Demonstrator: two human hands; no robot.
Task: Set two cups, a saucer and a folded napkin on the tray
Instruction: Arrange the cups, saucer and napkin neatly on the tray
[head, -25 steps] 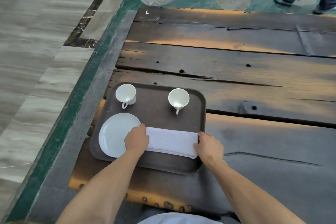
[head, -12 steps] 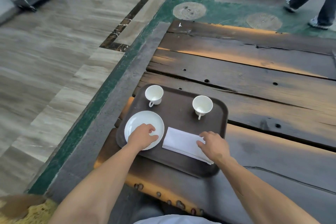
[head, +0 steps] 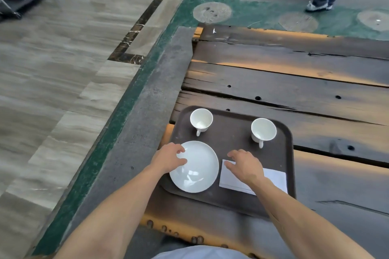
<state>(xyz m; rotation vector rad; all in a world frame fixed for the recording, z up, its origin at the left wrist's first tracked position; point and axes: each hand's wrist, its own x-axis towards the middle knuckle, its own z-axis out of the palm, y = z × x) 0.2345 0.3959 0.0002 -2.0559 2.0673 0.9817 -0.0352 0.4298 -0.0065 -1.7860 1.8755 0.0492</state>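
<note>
left hand (head: 169, 159) relaxed open on saucer (head: 194, 167) lower-centre | right hand (head: 244, 167) flat, open on napkin (head: 273, 176) | napkin's long axis runs rightward | looks basically done

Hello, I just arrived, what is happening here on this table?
A person is laying out a brown tray on a dark wooden table. Two white cups stand upright at its far side, apart from each other. The left hand rests on the near left edge of the white saucer. The right hand is spread over the folded white napkin beside the saucer. All four items are on the tray.
</note>
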